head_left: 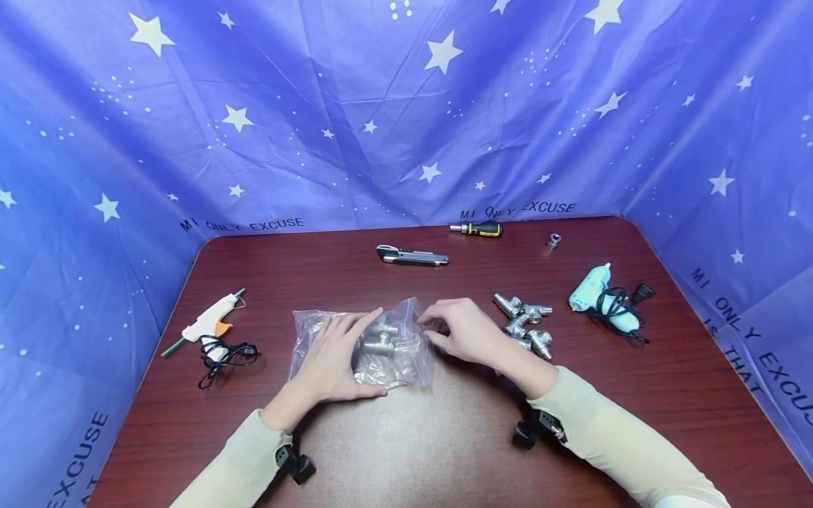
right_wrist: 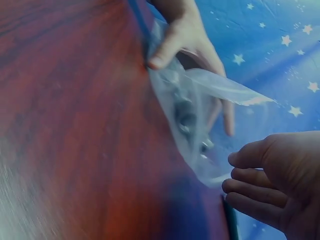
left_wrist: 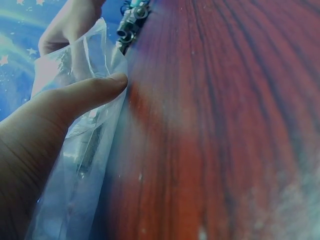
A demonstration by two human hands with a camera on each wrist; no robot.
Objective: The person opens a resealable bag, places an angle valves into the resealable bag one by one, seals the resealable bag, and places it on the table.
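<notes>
A clear plastic bag (head_left: 403, 370) lies on the table with shiny metal tee-shaped fittings (head_left: 380, 346) inside. Across its left part rests my left hand (head_left: 330, 356), fingers extended and thumb spread towards the near edge. My right hand (head_left: 466, 328) is at the bag's raised right-hand opening, its fingers bent gently. In the right wrist view, a gap shows between the right thumb and fingers (right_wrist: 252, 192), and nothing is pinched there. Several loose metal fittings (head_left: 540, 342) lie in a pile beyond the right hand, partly hidden by it.
A white glue gun (head_left: 209, 317) with a black cord lies at left, a light-blue glue gun (head_left: 591, 288) at right. Along the back are a utility knife (head_left: 413, 256), a screwdriver (head_left: 479, 228) and a small metal piece (head_left: 554, 240). A starry blue cloth (head_left: 356, 162) surrounds the table.
</notes>
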